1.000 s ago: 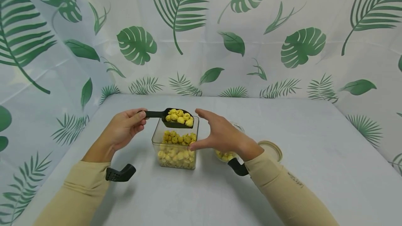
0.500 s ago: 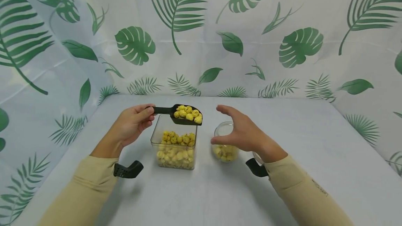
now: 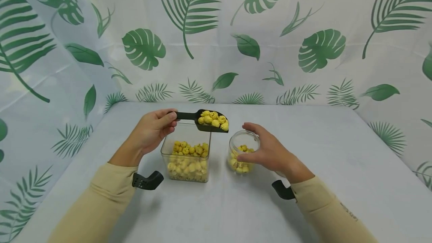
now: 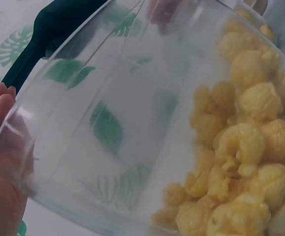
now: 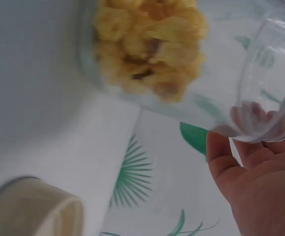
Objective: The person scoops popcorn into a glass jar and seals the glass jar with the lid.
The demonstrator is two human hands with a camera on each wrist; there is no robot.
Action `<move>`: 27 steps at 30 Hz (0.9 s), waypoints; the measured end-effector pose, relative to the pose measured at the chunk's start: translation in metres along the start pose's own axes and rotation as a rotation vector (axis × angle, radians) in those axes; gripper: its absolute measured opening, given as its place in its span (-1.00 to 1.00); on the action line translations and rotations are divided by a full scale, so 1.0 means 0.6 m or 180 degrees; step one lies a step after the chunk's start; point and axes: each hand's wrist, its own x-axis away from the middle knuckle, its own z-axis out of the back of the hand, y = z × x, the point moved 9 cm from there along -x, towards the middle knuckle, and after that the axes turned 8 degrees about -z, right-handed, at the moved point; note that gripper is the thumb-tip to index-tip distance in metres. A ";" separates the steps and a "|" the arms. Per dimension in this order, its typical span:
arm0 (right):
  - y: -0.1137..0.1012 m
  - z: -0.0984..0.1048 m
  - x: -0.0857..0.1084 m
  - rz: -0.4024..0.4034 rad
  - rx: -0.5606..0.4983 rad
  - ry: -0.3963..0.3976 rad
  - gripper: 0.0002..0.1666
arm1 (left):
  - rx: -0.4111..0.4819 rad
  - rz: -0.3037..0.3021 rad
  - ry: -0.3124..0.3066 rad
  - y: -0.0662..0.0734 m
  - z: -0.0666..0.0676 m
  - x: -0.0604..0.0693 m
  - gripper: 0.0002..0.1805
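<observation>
In the head view, my left hand (image 3: 150, 132) pinches the handle of a black scoop (image 3: 212, 128), held level above the right rim of a clear square container (image 3: 185, 157). Yellow popcorn (image 3: 210, 118) fills the scoop, and more lies in the container. To the right is a clear round jar (image 3: 232, 147) with popcorn inside, tilted slightly. My right hand (image 3: 268, 151) curves round its neck, thumb in front and fingers behind; in the right wrist view, fingers of that hand (image 5: 265, 182) show through the glass. The scoop's handle (image 4: 21, 64) shows beside my left hand (image 4: 4, 182).
A cream-coloured round lid (image 5: 39, 211) lies on the table right of the jar; in the head view my right wrist mostly hides it. A white cloth with green leaf prints (image 3: 202, 48) hangs behind and beside the white table (image 3: 216, 213).
My left hand has carried the loaded scoop rightward across the container. My right hand has moved right from beside the container and come round the jar's neck; the jar's top has shifted slightly right.
</observation>
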 end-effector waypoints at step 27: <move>0.029 -0.009 -0.002 0.0035 -0.0092 -0.0052 0.18 | -0.0540 0.0103 -0.0098 -0.005 -0.055 -0.026 -0.59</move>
